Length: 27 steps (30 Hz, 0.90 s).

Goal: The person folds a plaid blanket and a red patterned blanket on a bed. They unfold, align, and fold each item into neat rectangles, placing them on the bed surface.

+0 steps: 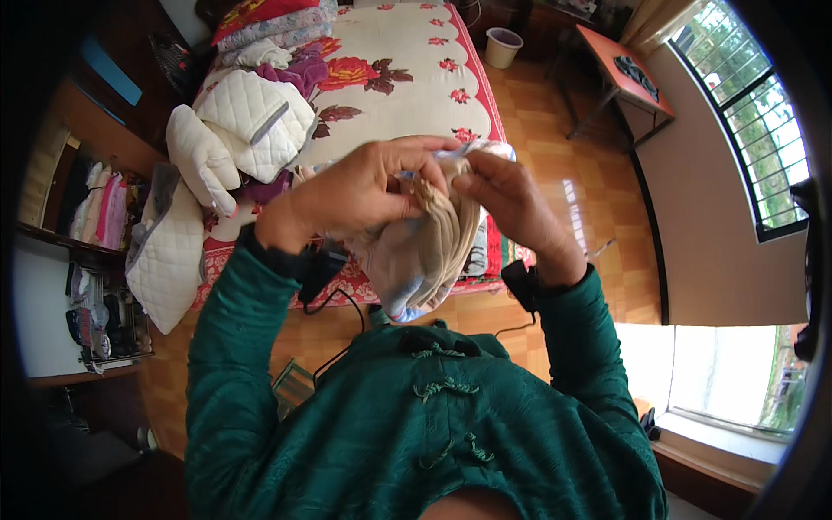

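Up before my chest, both hands pinch a bunched beige and pale-blue cloth garment (pixel 448 240). My left hand (pixel 364 188) grips its gathered upper edge between thumb and fingers. Close beside it, my right hand (pixel 507 192) holds the same edge, thumb against the fabric. The garment's lower part hangs in folds between my forearms. What kind of garment it is, I cannot tell. Behind it lies a bed with a floral sheet (pixel 403 104), and folded red and grey cloth (pixel 491 253) shows at the bed's near edge.
White quilted clothing (pixel 260 123) and purple cloth (pixel 302 71) lie on the bed's left. Another quilted piece (pixel 166 253) hangs over its side. Shelves with hanging clothes (pixel 101 201) stand left. A bin (pixel 504 49) and an orange table (pixel 627 71) stand right. Cables (pixel 354 302) hang from my wrists.
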Motion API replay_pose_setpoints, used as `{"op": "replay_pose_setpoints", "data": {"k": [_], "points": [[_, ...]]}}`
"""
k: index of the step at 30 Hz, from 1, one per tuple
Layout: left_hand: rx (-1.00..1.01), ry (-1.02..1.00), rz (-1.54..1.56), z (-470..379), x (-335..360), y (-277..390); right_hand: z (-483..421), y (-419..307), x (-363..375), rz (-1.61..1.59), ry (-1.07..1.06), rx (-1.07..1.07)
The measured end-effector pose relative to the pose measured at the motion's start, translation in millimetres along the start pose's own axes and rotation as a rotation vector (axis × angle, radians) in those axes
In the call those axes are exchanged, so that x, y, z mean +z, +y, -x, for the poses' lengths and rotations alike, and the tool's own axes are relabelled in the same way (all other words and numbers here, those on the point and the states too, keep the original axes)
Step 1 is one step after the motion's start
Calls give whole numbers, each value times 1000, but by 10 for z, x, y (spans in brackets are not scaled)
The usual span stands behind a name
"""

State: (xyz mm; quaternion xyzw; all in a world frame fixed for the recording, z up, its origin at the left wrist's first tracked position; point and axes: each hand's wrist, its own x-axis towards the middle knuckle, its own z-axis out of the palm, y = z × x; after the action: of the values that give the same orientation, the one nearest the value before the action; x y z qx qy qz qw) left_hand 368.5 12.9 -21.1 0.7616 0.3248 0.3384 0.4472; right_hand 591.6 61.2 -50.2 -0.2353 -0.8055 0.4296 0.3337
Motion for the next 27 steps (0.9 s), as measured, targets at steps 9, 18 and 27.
{"op": "replay_pose_setpoints", "data": {"k": [9,18,27], "points": [[-149,76,-38,-339,-253,-117,75,142,144,69,472,-59],[-34,147,-93,-596,-526,-53,590,1017,987,6,272,273],[60,293,-29,-660,-1078,-136,862,1091,1727,72,106,-60]]}}
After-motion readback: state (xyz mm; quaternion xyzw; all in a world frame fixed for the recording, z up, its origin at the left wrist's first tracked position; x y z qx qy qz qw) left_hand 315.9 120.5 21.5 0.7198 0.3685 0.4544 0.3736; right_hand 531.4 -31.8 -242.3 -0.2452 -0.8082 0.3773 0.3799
